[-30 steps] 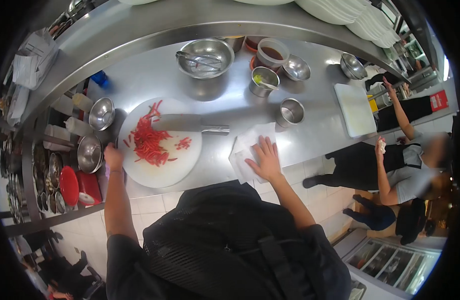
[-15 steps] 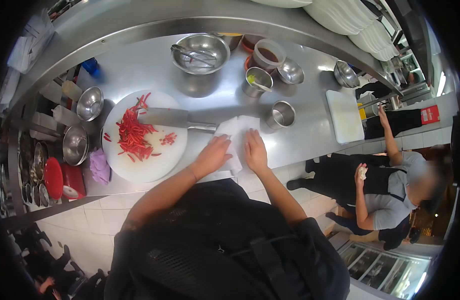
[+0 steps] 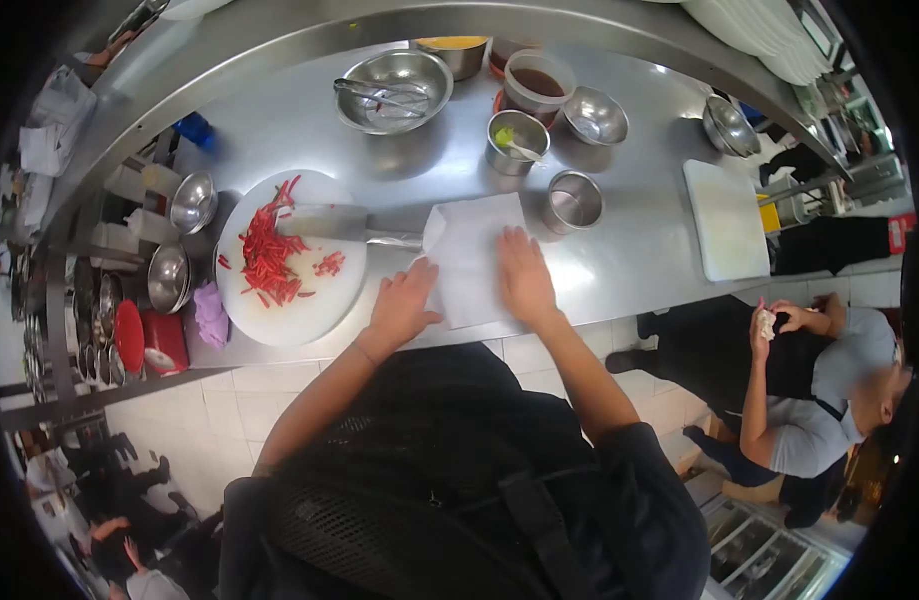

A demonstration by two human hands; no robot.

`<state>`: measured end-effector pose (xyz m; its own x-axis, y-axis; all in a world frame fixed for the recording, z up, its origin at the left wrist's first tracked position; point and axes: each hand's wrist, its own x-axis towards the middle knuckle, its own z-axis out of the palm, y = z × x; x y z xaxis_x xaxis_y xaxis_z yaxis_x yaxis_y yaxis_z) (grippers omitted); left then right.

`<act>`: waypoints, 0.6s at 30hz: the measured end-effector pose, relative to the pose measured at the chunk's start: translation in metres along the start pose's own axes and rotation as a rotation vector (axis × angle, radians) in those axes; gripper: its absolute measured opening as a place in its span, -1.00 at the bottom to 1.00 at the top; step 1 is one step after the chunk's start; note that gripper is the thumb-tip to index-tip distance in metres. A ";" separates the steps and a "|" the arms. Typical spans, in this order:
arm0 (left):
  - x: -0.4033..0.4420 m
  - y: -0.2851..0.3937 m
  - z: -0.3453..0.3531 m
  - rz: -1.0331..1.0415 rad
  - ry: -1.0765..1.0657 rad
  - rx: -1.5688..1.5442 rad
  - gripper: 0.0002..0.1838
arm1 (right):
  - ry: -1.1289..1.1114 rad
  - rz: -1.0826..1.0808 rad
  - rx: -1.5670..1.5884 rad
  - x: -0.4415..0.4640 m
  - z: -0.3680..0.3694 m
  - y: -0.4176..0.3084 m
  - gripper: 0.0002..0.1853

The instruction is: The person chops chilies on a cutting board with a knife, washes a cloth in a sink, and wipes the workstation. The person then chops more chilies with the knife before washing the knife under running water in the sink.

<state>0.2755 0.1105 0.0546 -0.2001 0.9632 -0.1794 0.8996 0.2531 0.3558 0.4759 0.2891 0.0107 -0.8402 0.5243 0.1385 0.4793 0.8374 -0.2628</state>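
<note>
A white cloth [image 3: 471, 262] lies spread flat on the steel counter near its front edge. My left hand [image 3: 403, 308] rests at the cloth's left side, fingers apart. On its right side lies my right hand [image 3: 525, 275], flat with fingers extended. A cleaver [image 3: 329, 222] lies with its blade on a round white cutting board [image 3: 329, 305] and its handle pointing toward the cloth. Sliced red chilies [image 3: 269, 258] are heaped on the board, with a smaller chopped pile [image 3: 329, 264] beside them.
A metal cup [image 3: 573, 203] stands right of the cloth. Behind are a steel bowl with tongs [image 3: 394, 92], a container of brown sauce [image 3: 537, 84] and a small pot [image 3: 516, 141]. A purple cloth [image 3: 210, 315] lies left, a white board [image 3: 727, 222] right. A person [image 3: 814, 385] stands at right.
My left hand has left the round board's left edge and come to the cloth. The cloth, bunched earlier, is now spread flat. My right hand stays on its right side.
</note>
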 end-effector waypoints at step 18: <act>0.032 0.025 0.009 -0.271 0.194 0.010 -0.54 | -0.025 0.094 0.026 -0.054 0.000 -0.013 -0.20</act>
<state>0.2948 0.1471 0.0495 -0.5021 0.8603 -0.0880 0.8070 0.5027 0.3100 0.5148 0.2499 0.0071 -0.7980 0.5962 0.0880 0.5499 0.7801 -0.2984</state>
